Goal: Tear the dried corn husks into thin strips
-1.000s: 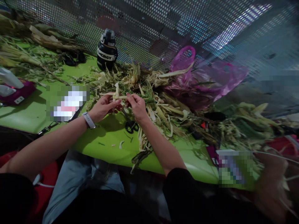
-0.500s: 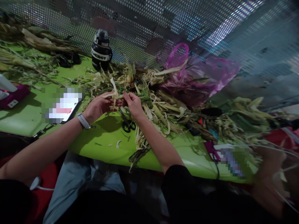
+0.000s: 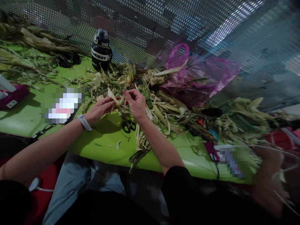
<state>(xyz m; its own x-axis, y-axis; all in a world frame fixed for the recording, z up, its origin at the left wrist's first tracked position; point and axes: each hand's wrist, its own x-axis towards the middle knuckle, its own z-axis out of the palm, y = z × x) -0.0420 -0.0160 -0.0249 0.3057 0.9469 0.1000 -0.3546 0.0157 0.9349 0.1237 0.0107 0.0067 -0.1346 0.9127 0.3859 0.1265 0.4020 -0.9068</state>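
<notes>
My left hand [image 3: 100, 110], with a pale watch strap at the wrist, grips a pale strip of corn husk [image 3: 112, 95] between thumb and fingers. My right hand [image 3: 136, 102] is closed in a pinch close beside it, at the husk's right end; the exact grip at its fingertips is too small to see clearly. Below the hands lies a pair of scissors [image 3: 128, 126] with black handles, its blades partly covered by husk. A heap of dried husks and green stalks [image 3: 161, 111] spreads behind and to the right of my hands.
A black bottle [image 3: 101, 51] stands at the back, near a perforated metal screen [image 3: 145, 28]. A pink plastic bag [image 3: 199, 81] sits behind the heap. A lit phone [image 3: 63, 106] lies left on the green table [image 3: 98, 143]. Another person's arm [image 3: 269, 175] is at far right.
The upright husk strip has tipped leftward and sits lower. My left fingers have flattened over it, and my right hand has turned and shifted slightly right.
</notes>
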